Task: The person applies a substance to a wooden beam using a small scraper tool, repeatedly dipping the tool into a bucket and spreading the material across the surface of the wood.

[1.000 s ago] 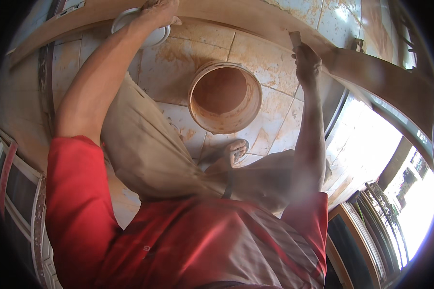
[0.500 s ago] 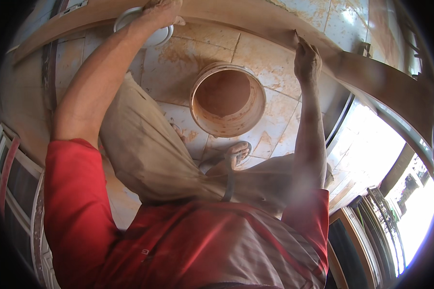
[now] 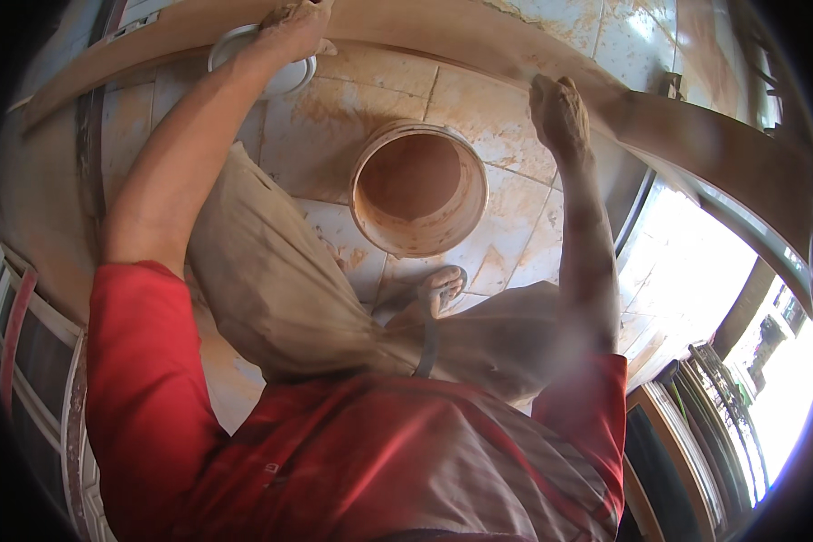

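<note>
The left hand [image 3: 294,34] is half-curled at the long brown board [image 3: 425,27], its grip unclear, and the right hand [image 3: 562,117], curled so any held object is hidden, nears its edge, so uneven pressure could tip the board toward the bucket [image 3: 425,242] between them.

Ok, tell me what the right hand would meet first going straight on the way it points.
Most likely the long brown board just beyond the right hand, though depth is unclear.
</note>
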Tool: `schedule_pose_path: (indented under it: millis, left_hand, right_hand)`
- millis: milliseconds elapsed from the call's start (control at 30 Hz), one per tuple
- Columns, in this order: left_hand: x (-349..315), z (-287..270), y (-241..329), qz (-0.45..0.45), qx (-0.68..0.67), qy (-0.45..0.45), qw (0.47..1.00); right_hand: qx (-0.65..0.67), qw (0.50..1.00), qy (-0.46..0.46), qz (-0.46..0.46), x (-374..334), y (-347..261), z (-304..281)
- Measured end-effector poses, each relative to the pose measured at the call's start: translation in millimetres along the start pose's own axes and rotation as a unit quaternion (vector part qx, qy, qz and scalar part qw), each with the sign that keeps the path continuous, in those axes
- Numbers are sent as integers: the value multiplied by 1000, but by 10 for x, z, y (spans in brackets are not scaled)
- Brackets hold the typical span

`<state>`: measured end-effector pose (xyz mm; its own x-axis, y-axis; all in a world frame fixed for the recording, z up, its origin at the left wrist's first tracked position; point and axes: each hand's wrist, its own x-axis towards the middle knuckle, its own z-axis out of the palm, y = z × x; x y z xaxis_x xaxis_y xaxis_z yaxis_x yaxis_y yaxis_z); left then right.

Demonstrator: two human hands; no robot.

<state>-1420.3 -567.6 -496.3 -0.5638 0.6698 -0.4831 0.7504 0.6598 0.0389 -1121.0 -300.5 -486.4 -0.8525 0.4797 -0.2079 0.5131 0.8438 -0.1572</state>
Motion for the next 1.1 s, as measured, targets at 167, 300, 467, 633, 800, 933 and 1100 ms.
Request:
schedule_pose_path:
  millis: [167, 300, 467, 633, 800, 933, 1100]
  left_hand:
    - [33, -4, 12, 12, -32, 7, 999]
    - [-140, -261, 185, -36, -16, -16, 999]
    - [-74, -114, 94, -5, -5, -9, 1000]
    - [56, 64, -13, 24, -26, 32, 999]
    - [1, -27, 43, 6, -15, 11, 1000]
    - [13, 25, -10, 8, -17, 7, 1000]
    - [38, 114, -48, 23, -7, 50, 998]
  right_hand:
    - [47, 997, -1, 55, 96, 22, 117]
    - [-8, 1000, 1, 11, 119, 21, 10]
    - [28, 1000, 6, -6, 26, 18, -96]
    - [66, 988, 141, 8, -75, 299, 53]
    - [59, 989, 127, 55, -11, 278, 218]
    - [43, 995, 87, 26, -83, 297, 203]
    - [40, 994, 96, 36, -4, 256, 18]
